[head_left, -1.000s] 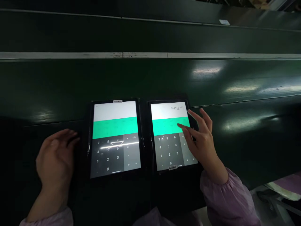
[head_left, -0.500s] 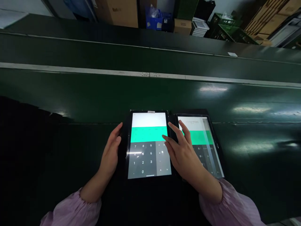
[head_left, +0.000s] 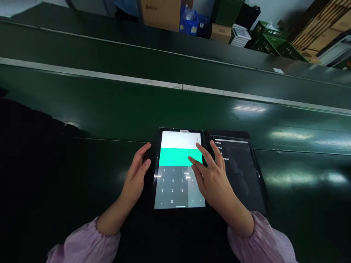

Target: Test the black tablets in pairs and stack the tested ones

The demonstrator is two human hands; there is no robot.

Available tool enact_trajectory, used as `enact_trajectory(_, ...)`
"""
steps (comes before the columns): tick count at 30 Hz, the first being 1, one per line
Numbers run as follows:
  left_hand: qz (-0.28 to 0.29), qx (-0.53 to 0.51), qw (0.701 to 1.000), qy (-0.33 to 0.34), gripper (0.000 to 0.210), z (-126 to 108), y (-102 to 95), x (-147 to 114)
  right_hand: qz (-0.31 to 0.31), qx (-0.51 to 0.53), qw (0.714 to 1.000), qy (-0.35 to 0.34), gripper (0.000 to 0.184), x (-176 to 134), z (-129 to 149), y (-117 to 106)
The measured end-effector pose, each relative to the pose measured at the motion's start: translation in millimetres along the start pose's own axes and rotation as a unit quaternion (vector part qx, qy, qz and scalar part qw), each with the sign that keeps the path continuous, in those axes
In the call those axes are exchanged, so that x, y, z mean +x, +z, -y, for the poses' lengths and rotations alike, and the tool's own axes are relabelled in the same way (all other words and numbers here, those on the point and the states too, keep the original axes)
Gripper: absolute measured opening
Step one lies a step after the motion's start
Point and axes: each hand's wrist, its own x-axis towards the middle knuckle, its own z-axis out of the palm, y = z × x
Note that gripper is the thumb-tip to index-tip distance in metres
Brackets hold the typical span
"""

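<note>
A tablet lies face up before me with a lit calculator screen: white on top, a green band, grey number keys below. My left hand is beside its left edge, fingers apart, holding nothing; whether it touches the dark border I cannot tell. Over the tablet's right side is my right hand, fingers spread, its index fingertip over the green band. Contact with the glass is not clear. A second tablet lies just to the right, partly covered by that hand, showing a dark screen with a short list in small white text.
Both tablets rest on a dark green work surface. A pale strip runs across it behind them. Beyond the bench are cardboard boxes, blue bins and green crates. A small white label lies far right.
The second tablet's screen went from a calculator to a dark list. A small menu mark now shows at the first screen's top right. The view has shifted slightly; both hands stay near the first tablet.
</note>
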Motion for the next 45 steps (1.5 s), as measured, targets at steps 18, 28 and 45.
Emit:
enact_trajectory(18, 0.043, 0.172, 0.980, 0.091, 0.062, 11.0, 4.1, -4.6, 0.041, 0.055, 0.996, -0.060, 0.039, -1.8, 24.0, -7.7)
enact_trajectory(28, 0.045, 0.101, 0.994, -0.001, 0.063, -0.2, -1.4, -3.2, 0.004, -0.002, 1.000, 0.016, 0.040, -1.8, -0.4, -5.0)
enact_trajectory(45, 0.030, 0.076, 0.996, 0.017, 0.050, 1.9, -6.7, -1.3, 0.000, 0.021, 0.999, 0.026, 0.042, -5.9, -7.9, -14.2)
